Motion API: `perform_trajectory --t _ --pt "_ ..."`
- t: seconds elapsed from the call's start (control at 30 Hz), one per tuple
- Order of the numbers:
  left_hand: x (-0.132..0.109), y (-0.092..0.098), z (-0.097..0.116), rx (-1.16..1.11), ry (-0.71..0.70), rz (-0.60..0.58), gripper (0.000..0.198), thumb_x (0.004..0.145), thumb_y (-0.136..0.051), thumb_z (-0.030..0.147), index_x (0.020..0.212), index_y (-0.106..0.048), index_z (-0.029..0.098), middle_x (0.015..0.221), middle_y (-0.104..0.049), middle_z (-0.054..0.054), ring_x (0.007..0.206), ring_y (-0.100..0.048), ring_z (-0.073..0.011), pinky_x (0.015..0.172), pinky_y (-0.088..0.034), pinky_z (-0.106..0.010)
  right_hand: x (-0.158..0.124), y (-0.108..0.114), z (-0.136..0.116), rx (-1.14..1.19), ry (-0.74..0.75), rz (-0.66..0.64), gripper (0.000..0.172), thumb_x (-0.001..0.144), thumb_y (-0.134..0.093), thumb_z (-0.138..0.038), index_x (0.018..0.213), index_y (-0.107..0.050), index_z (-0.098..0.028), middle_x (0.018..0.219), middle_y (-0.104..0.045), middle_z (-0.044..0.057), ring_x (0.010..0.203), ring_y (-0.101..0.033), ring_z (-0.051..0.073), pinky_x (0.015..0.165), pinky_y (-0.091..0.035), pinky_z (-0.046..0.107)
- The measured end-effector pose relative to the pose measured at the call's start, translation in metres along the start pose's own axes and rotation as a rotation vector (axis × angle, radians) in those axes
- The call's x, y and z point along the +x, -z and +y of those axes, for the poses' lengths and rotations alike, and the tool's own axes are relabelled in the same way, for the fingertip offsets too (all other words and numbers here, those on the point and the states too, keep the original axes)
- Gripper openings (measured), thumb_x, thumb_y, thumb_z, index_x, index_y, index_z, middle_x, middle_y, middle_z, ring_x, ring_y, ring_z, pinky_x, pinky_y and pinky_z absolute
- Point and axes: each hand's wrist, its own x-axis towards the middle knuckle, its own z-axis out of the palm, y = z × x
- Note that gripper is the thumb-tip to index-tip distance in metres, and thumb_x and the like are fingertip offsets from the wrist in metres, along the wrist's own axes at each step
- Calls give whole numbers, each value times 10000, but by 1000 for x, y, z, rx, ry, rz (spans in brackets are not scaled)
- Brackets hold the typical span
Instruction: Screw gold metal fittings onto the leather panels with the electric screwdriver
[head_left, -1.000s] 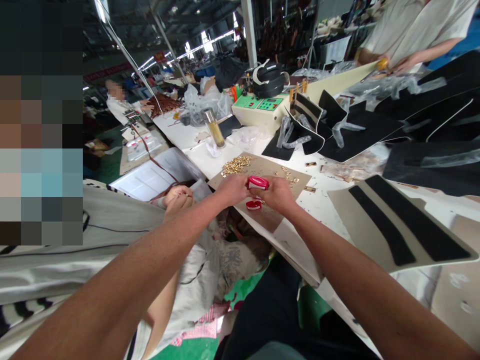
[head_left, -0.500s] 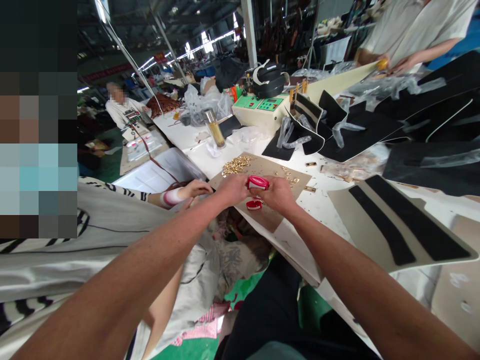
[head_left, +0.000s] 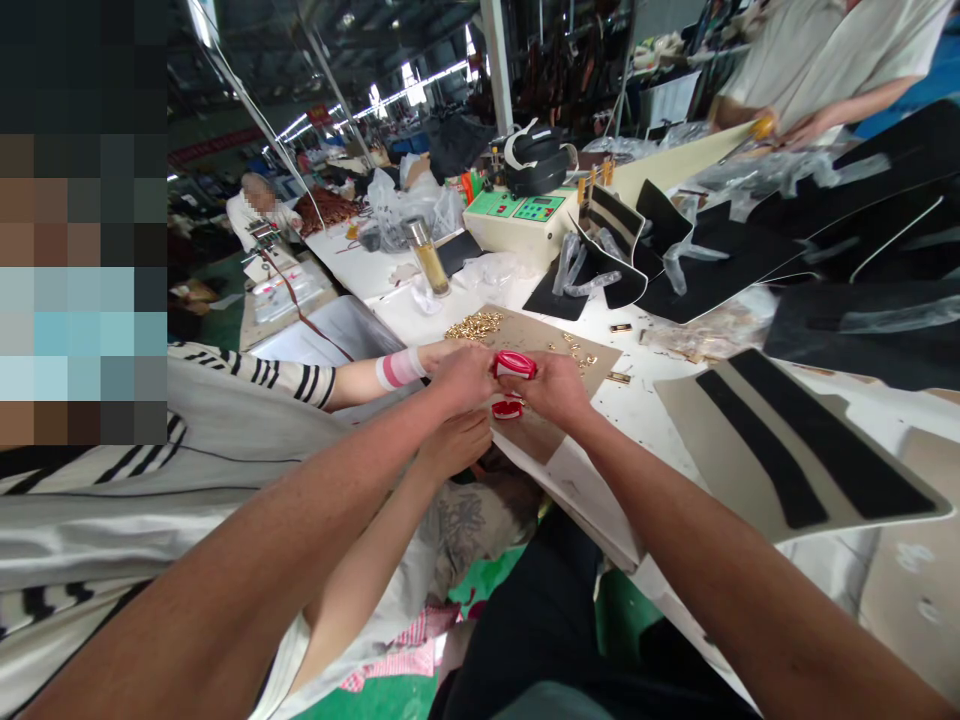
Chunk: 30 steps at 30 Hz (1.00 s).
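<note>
Between left hand (head_left: 466, 378) and right hand (head_left: 553, 386), red piece (head_left: 515, 365), just above cardboard sheet (head_left: 526, 327).

A cardboard sheet (head_left: 547, 345) lies at the white table's (head_left: 645, 405) near edge. Beside it lies a black-striped beige panel (head_left: 757, 470).

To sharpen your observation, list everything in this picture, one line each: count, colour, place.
board: one, brown, near edge of white table
held red piece: one, red and white, gripped above the board
second red piece: one, red, lying on the board
gold fittings: one heap, gold, board's far left corner
bottle: one, clear with yellowish contents, behind the board
machine: one, cream with green panels, far side
black sheets: several, black, right of the machine
striped panel: one, beige with black strips, right
co-worker's hand: one, bare, beside the board's near edge
left hand: one, gripping the held piece's left end
right hand: one, gripping its right end
</note>
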Motion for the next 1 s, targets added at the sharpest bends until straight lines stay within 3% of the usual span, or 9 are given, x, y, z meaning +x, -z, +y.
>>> perform_trajectory --t 0.27,0.73,1.0 --pt "-10 5 7 100 18 -26 236 855 -730 440 933 -827 240 900 -824 -39 873 -748 -269 740 -497 -303 -6 0 -6 2 -11 6 149 847 -791 -342 955 -840 -250 811 -791 3 718 -690 192 667 -467 256" --pt "-7 7 19 95 65 -29 218 832 -769 427 950 -837 257 924 -833 -32 950 -754 -274 786 -526 -282 -7 10 -6 -36 -18 4 171 856 -783 -376 949 -845 -247 808 -796 4 754 -713 208 675 -461 263" --pt "-2 8 14 121 88 -40 247 818 -790 441 965 -834 247 918 -832 -39 999 -748 -277 788 -516 -265 0 6 -3 -38 -14 4 215 851 -789 -375 1024 -853 -266 830 -808 4 759 -723 213 686 -470 269"
